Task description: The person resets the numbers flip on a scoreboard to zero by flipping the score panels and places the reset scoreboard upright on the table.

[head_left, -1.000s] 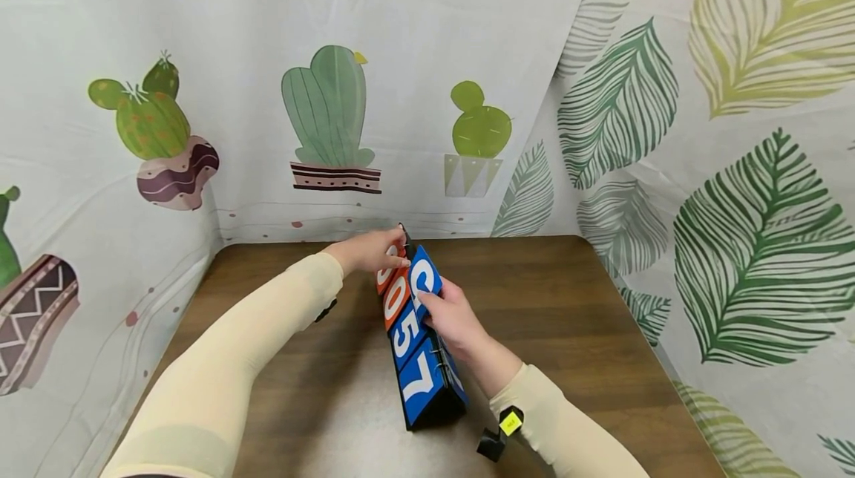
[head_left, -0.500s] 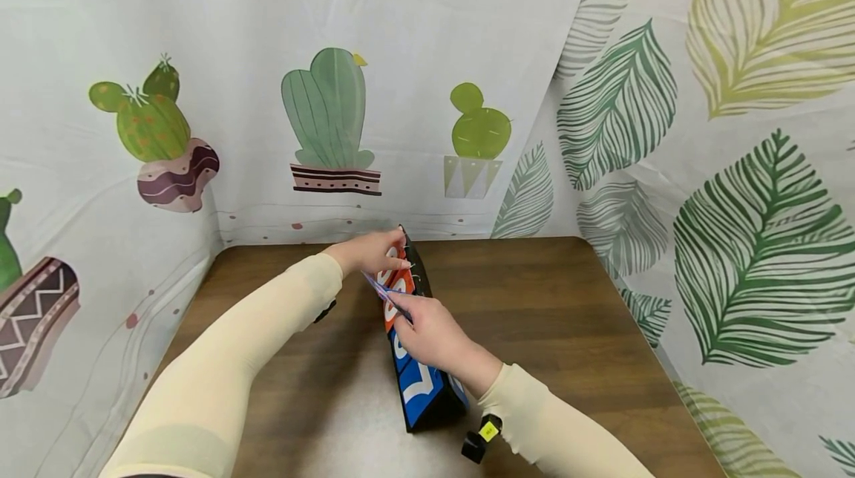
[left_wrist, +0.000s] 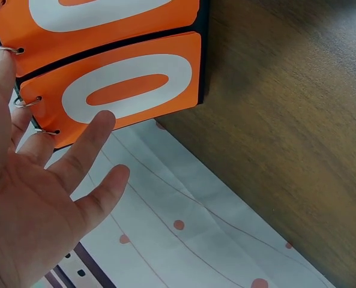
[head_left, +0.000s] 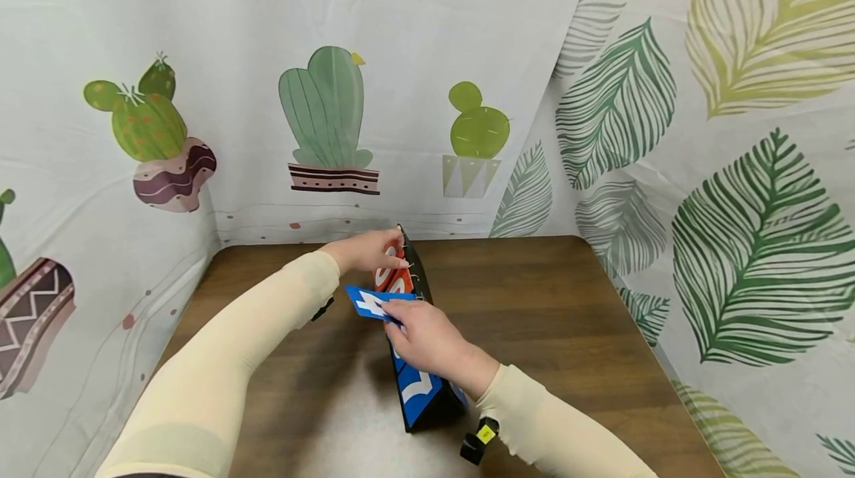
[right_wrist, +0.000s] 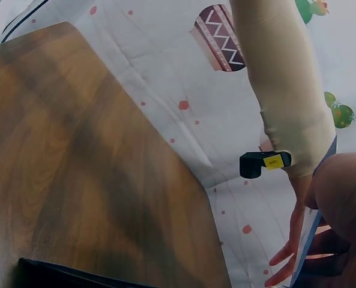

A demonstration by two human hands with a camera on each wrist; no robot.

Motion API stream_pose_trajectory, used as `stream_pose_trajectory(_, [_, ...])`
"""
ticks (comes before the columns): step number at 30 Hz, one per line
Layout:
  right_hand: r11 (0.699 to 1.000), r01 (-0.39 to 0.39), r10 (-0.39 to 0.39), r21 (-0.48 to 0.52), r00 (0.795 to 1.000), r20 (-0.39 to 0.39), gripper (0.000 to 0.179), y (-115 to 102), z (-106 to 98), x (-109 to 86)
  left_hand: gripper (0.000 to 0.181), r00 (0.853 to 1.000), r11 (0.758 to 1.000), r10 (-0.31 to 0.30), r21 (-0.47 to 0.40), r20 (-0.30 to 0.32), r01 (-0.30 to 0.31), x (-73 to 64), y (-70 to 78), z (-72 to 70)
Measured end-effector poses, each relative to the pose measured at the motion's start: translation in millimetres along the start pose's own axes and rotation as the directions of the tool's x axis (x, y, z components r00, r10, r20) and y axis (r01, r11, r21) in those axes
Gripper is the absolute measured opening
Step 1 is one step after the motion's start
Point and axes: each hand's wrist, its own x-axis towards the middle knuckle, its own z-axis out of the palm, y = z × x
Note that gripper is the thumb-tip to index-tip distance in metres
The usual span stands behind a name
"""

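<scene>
A black tent-shaped flip scoreboard (head_left: pixel 434 411) stands lengthwise on the table, its number cards hung on metal rings along the ridge. Orange cards showing zeros (left_wrist: pixel 129 90) hang at the far end, blue ones nearer. My left hand (head_left: pixel 364 249) grips the far end at the ridge; in the left wrist view its thumb and some fingers sit by the rings, while two others reach out loosely. My right hand (head_left: pixel 427 337) pinches a blue card (head_left: pixel 364 303) with a partly covered white figure, raised over the left face. In the right wrist view that card (right_wrist: pixel 310 237) appears edge-on.
The brown wooden table (head_left: pixel 554 315) ends at a white curtain (head_left: pixel 414 18) printed with cacti, and leaf-patterned cloth (head_left: pixel 621 226) hangs on the right. Black wrist cameras (head_left: pixel 474 444) are worn on both forearms.
My right hand has swung the blue card from the right of the ridge over to the left face, turning it from edge-on to face up. The left hand has stayed at the far end.
</scene>
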Motion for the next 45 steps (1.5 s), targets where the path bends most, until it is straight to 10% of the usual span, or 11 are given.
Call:
stream_pose_trajectory(12, [0.961,0.108,-0.103,-0.253,0.994,0.030,0.036,-5.3,4.1,2.7,0.054,1.000,1.000,-0.006,-0.019,0.010,0.006,-1.2,3.9,-4.5])
stream_pose_trajectory(24, [0.835,0.201,-0.166,-0.512,0.980,0.113,0.027,-8.4,4.3,9.7,0.054,1.000,1.000,-0.002,-0.001,0.012,0.002,2.1,1.5,-2.8])
stream_pose_trajectory(35, [0.916,0.201,-0.076,-0.347,0.937,0.342,0.055,29.6,-21.4,26.8,0.048,1.000,1.000,0.005,-0.001,0.009,-0.005,1.1,1.0,-1.2])
stream_pose_trajectory(45, [0.945,0.150,-0.057,-0.290,0.950,0.306,0.068,47.7,-22.5,31.7,0.044,1.000,1.000,-0.011,0.000,-0.002,0.011,2.4,-1.2,1.0])
